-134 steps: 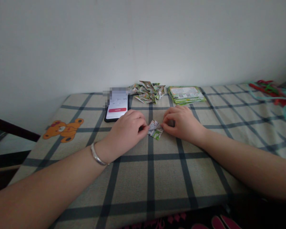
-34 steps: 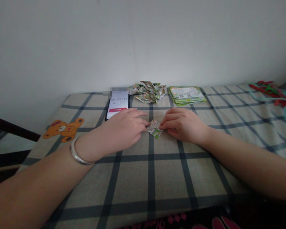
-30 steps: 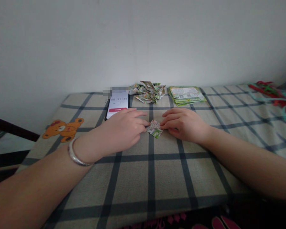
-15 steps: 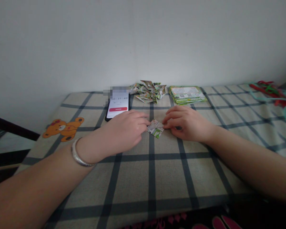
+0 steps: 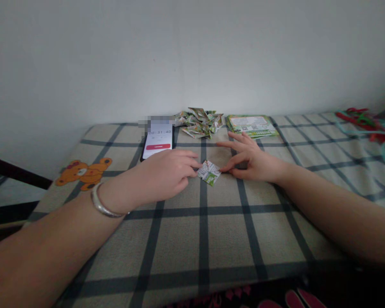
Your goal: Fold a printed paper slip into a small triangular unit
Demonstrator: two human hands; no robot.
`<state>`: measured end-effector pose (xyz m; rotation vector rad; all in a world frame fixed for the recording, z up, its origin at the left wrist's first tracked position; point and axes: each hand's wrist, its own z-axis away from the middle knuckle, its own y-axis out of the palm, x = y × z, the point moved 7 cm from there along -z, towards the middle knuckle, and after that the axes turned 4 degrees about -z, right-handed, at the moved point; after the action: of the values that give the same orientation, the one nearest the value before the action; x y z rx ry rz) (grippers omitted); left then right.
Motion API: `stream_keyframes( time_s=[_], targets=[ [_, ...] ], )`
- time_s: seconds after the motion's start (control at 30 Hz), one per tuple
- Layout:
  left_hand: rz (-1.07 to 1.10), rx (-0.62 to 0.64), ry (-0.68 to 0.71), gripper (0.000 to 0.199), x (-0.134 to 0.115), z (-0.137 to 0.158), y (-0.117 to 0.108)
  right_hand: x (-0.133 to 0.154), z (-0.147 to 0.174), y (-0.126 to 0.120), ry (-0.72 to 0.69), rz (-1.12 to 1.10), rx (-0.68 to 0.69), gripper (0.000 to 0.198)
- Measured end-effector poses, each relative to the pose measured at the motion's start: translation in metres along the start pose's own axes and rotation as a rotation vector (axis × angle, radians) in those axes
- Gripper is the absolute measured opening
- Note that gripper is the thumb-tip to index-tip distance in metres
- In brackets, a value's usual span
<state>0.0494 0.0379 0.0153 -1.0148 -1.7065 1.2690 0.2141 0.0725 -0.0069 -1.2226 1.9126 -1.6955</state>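
A small square of folded printed paper (image 5: 209, 173), white with a green patch, lies on the checked tablecloth with one corner toward me. My left hand (image 5: 171, 173), a silver bangle at its wrist, pinches the left corner with its fingertips. At the right corner, the thumb and index finger of my right hand (image 5: 255, 160) close on the paper's edge, while its other fingers are raised and spread. Behind the hands sits a pile of folded paper pieces (image 5: 200, 123). To its right is a stack of flat green printed sheets (image 5: 253, 126).
A phone (image 5: 158, 139) showing a timer lies just beyond my left hand. An orange bear-shaped cutout (image 5: 85, 173) rests at the left edge. Red and teal ribbons (image 5: 372, 128) lie at the far right. The wall (image 5: 192, 55) borders the table's back.
My right hand's outer fingers have lifted and spread away from the paper. The folded paper has stayed in place, and my left hand has hardly shifted.
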Motion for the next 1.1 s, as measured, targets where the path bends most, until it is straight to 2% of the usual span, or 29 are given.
stream_keyframes(
  time_s=[0.17, 0.33, 0.5, 0.63, 0.87, 1.03, 1.1],
  targets=[
    [0.043, -0.112, -0.145, 0.023, 0.004, 0.000, 0.000, -0.004, -0.005, 0.000, 0.014, -0.096, 0.009, 0.019],
    [-0.039, -0.113, -0.296, 0.018, 0.002, -0.003, 0.002, 0.015, -0.011, -0.010, -0.029, -0.021, -0.097, 0.010],
    [-0.066, -0.137, -0.304, 0.019, 0.002, -0.005, 0.004, 0.026, -0.015, -0.011, -0.024, 0.041, -0.148, 0.002],
    [-0.056, -0.061, -0.365, 0.017, 0.005, -0.005, 0.008, 0.021, -0.017, -0.011, 0.006, 0.047, -0.169, 0.006],
    [-0.023, -0.072, -0.426, 0.009, 0.006, -0.006, 0.003, 0.025, -0.017, -0.007, -0.033, 0.005, -0.138, 0.013],
    [-0.008, -0.107, -0.406, 0.029, 0.006, -0.005, 0.007, 0.033, -0.017, -0.006, -0.088, -0.023, -0.134, 0.011],
    [-0.018, -0.096, -0.397, 0.029, 0.006, -0.005, 0.010, 0.034, -0.017, -0.006, -0.095, -0.026, -0.137, 0.011]
  ],
)
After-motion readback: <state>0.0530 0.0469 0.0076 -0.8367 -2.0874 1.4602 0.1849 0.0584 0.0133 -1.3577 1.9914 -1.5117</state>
